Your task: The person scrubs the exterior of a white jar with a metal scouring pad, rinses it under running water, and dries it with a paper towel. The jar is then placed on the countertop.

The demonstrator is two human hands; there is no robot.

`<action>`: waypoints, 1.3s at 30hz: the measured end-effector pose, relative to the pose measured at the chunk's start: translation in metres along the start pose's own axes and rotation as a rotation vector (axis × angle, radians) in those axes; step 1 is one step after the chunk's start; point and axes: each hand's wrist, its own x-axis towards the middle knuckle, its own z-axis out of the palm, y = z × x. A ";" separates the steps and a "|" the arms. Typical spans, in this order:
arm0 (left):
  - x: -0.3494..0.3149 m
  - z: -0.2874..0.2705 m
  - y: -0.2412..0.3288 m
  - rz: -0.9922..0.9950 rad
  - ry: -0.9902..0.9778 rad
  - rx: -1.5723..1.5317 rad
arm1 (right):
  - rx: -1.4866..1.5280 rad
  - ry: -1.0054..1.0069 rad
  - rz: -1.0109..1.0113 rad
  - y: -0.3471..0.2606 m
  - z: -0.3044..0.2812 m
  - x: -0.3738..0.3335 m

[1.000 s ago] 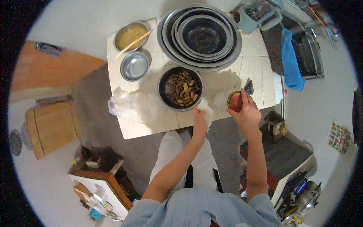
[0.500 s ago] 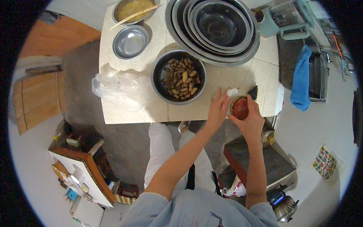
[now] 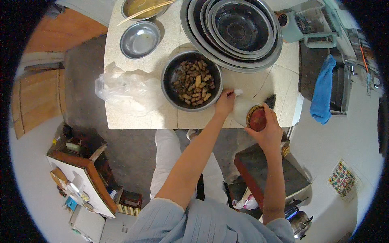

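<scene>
My right hand (image 3: 265,126) is curled round the top of a pale jar (image 3: 240,110) with a red lid (image 3: 257,118), near the table's front edge. The jar's body shows to the left of the lid; I cannot tell whether it is upright or tilted. To its left, my left hand (image 3: 225,102) is closed in a pinch at a small white scrap (image 3: 238,92), whose kind I cannot make out. That hand is close beside the right rim of a metal bowl (image 3: 163,83) of unshelled peanuts (image 3: 197,83).
Nested metal basins (image 3: 190,34) fill the back of the table (image 3: 283,83). A crumpled clear plastic bag (image 3: 127,91), a small metal bowl (image 3: 140,39) and a bowl of yellowish liquid with chopsticks (image 3: 152,11) stand left. A dark scrubber (image 3: 270,100) lies right of the jar.
My left hand has moved left, away from the jar, and its fingers have closed. The white scrap has shifted left with it. My right hand still grips the jar, and more of its body shows.
</scene>
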 end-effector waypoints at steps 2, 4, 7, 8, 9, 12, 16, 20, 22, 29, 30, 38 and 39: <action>-0.002 0.000 -0.009 0.024 0.063 -0.018 | -0.003 -0.003 -0.005 -0.002 0.001 0.000; -0.002 -0.002 -0.006 0.010 0.037 -0.012 | -0.002 0.011 -0.017 0.001 0.003 0.000; -0.005 -0.014 0.018 -0.050 -0.297 -0.143 | -0.006 -0.018 -0.028 0.003 0.002 0.000; -0.006 -0.013 0.034 0.031 -0.382 -0.197 | -0.001 -0.019 -0.025 0.003 0.002 0.001; -0.012 -0.011 0.061 0.107 -0.468 -0.250 | 0.005 -0.023 -0.019 0.003 0.000 0.001; -0.012 0.000 0.087 0.265 -0.606 -0.114 | 0.013 -0.022 -0.002 0.002 0.000 -0.003; 0.010 -0.002 0.084 0.322 -0.739 0.041 | 0.017 -0.012 -0.022 0.002 0.002 0.001; 0.011 -0.014 0.053 0.153 -0.481 0.148 | 0.000 -0.023 -0.008 0.006 -0.001 0.000; -0.002 -0.023 0.034 0.151 -0.370 0.021 | -0.005 -0.010 -0.017 0.006 0.000 -0.002; -0.078 -0.005 -0.020 0.032 0.190 -0.185 | -0.019 0.033 -0.020 0.004 0.003 -0.004; -0.089 0.004 -0.031 0.004 0.237 -0.282 | -0.026 0.025 0.016 0.000 0.003 -0.003; -0.114 0.010 0.008 -0.309 0.176 -1.004 | -0.022 -0.078 -0.181 0.001 -0.016 0.008; -0.110 0.009 0.010 -0.265 0.183 -0.912 | -0.075 -0.103 -0.245 0.005 -0.019 0.011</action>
